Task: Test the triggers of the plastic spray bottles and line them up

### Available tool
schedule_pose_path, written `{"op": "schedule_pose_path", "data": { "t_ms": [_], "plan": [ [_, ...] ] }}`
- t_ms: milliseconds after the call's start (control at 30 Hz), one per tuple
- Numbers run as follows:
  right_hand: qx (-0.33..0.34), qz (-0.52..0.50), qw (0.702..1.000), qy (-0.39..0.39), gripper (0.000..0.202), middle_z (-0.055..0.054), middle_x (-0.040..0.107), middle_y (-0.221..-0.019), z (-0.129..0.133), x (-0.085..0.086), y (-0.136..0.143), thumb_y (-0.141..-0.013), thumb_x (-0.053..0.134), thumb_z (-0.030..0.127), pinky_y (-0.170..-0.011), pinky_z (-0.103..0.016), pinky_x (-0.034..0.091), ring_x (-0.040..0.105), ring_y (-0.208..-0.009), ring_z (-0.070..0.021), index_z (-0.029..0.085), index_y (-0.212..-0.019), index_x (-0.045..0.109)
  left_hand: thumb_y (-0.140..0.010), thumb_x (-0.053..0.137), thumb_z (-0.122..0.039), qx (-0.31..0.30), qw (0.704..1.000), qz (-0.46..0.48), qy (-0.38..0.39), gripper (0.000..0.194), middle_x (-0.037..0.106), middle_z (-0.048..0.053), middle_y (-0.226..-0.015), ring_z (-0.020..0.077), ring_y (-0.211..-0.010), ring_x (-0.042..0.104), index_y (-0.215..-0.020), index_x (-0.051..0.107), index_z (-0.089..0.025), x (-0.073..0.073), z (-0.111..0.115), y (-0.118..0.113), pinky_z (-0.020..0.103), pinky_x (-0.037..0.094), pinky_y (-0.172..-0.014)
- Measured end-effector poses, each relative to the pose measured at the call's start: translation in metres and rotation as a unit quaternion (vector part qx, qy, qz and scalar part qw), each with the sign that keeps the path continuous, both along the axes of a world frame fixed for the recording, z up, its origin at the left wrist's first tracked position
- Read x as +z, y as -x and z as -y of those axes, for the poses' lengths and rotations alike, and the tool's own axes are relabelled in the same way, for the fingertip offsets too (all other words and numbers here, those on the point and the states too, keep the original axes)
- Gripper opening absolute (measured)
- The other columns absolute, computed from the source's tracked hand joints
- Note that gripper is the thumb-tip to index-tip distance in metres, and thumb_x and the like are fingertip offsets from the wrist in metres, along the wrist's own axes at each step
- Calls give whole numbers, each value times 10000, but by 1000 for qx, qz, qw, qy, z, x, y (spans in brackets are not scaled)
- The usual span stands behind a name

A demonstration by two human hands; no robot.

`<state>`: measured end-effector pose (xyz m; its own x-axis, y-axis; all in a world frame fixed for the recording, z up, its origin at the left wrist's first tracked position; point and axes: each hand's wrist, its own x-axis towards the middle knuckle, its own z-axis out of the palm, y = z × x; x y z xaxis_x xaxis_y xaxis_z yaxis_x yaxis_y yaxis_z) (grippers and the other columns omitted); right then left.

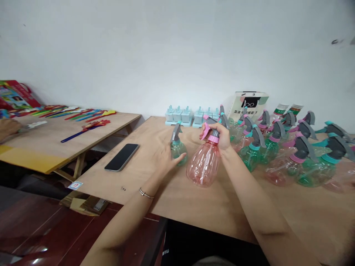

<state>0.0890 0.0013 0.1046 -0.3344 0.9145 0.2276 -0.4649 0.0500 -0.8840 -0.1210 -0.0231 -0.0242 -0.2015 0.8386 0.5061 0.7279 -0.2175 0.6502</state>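
In the head view my right hand [222,135] is wrapped round the neck and grey-and-pink trigger head of a clear pink spray bottle [203,164], tilted slightly. My left hand [165,159] is beside a smaller-looking green spray bottle [177,142] with a grey and teal head, which stands upright on the table. The left thumb stretches across the front of that bottle and the other fingers reach up along its left side, apart from the thumb. Whether those fingers touch the bottle cannot be made out.
Several pink and green spray bottles [251,151] crowd the table's right side. Light-blue popsicle molds [179,116] and a printed paper bag [246,107] stand along the wall. A phone [122,157] lies at left. Another table [33,147] holds colourful hand-shaped sticks; another person's hand [9,129] is there.
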Motion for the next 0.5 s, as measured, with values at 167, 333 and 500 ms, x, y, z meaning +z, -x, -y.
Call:
{"op": "schedule_pose_path", "data": {
  "t_ms": [167, 333, 500],
  "plan": [
    [18, -1, 999, -29, 221, -59, 741, -748, -3, -1, 0, -614, 631, 405, -744, -355, 588, 736, -934, -268, 216, -719, 585, -740, 742, -568, -2, 1000, -7, 1, 739, 630, 166, -1257, 356, -1141, 628, -1318, 460, -204, 5, 1, -3, 524, 498, -941],
    [38, 30, 996, -69, 243, -62, 727, -760, -8, -4, 1, -653, 608, 435, -781, -395, 584, 723, -964, -284, 220, -764, 583, -765, 728, -549, -37, 999, 3, -15, 690, 618, 138, -1268, 323, -1166, 618, -1313, 458, -228, 3, 0, 1, 498, 491, -977],
    [24, 32, 997, -69, 205, -58, 685, -674, -12, -5, 0, -615, 575, 416, -686, -364, 576, 728, -856, -285, 229, -685, 527, -756, 737, -547, -39, 999, 8, -11, 692, 618, 143, -1254, 321, -1166, 621, -1307, 462, -233, 1, -2, 3, 499, 496, -981]
  ]
}}
